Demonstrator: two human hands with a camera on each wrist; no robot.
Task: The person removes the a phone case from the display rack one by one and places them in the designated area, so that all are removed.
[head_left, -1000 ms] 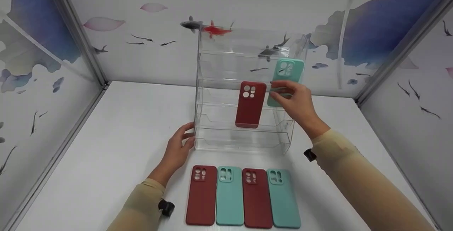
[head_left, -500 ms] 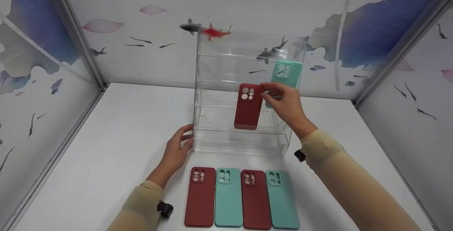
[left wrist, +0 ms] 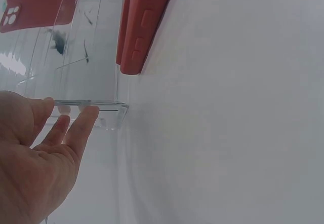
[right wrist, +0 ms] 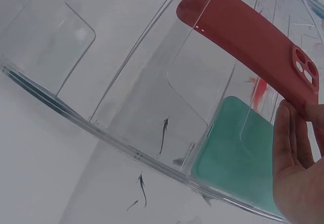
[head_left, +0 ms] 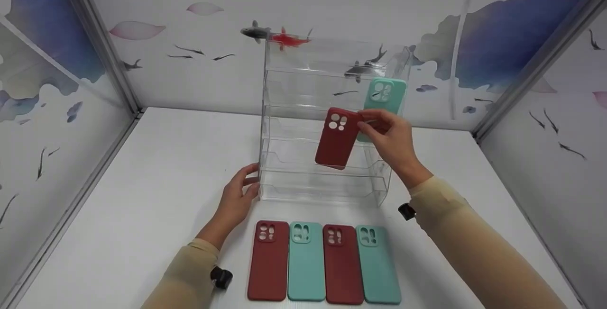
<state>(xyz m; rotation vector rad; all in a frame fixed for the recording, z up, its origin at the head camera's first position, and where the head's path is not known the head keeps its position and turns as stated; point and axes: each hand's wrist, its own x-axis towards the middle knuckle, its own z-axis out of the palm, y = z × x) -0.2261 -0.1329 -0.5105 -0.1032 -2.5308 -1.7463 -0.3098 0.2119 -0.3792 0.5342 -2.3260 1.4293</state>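
My right hand (head_left: 392, 140) pinches a red phone case (head_left: 336, 140) by its upper right edge, thumb in front. The case tilts, its bottom behind a clear front lip of the acrylic display rack (head_left: 322, 186). Behind the right hand, a turquoise phone case (head_left: 388, 92) stands in a higher tier, partly hidden; the right wrist view shows its lower part through the rack. My left hand (head_left: 238, 197) rests its fingertips against the rack's left side. In the left wrist view, the left hand's fingers (left wrist: 83, 130) and thumb meet the clear side panel, fairly straight.
In front of the rack, a row on the white table (head_left: 166, 167) holds a red case (head_left: 269, 266), a turquoise case (head_left: 307, 266), another red case (head_left: 344, 268) and another turquoise case (head_left: 381, 268). Printed walls with grey metal posts (head_left: 102, 43) enclose the table.
My right hand moved left from the turquoise case to the upright red case and pinched its edge. The red case now tilts, its top shifted right. My left hand stays at the rack.
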